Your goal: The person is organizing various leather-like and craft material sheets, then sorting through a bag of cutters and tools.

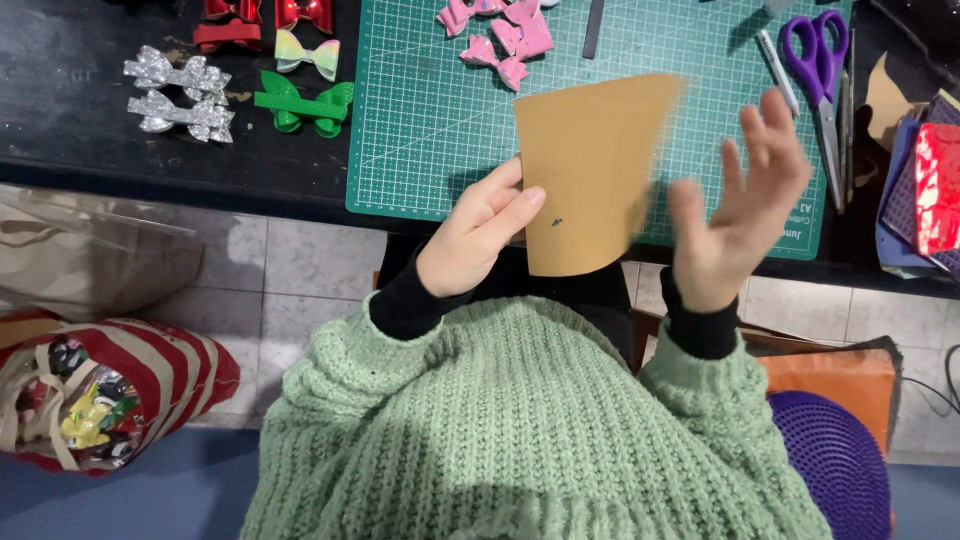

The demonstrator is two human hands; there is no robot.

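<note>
At the 8 o'clock corner, a red-and-white striped bag (150, 375) sits on the floor; it contains small bright items, too jumbled to count. A tan bag (90, 255) lies above it; its contents are hidden.

On the dark table (70, 110) at 10 o'clock: two silver glitter bows (180, 95), one green bow (305, 105), one pastel bow (307, 52), and red bows (265, 15) cut by the frame edge. The green cutting mat (430, 130) carries pink bows (500, 35) at 12 o'clock; they overlap, so the number cannot be told.

The left hand (475, 240) pinches the left edge of one tan sheet (590, 170), thumb in front, fingers behind. The sheet is held up at centre frame, above the mat's near edge. Its long axis runs from 6 to 12 o'clock, tilted slightly toward 1 o'clock; the narrower end points to 6.

The right hand (745, 205) is spread wide, fingers apart, holding nothing, just beside the sheet's right edge; contact cannot be told because of blur.

One pair of purple-handled scissors (820, 70) lies at 1 o'clock, blades pointing to 6. Stacked sheets (925, 190), the top one red, lie at 3 o'clock.
</note>
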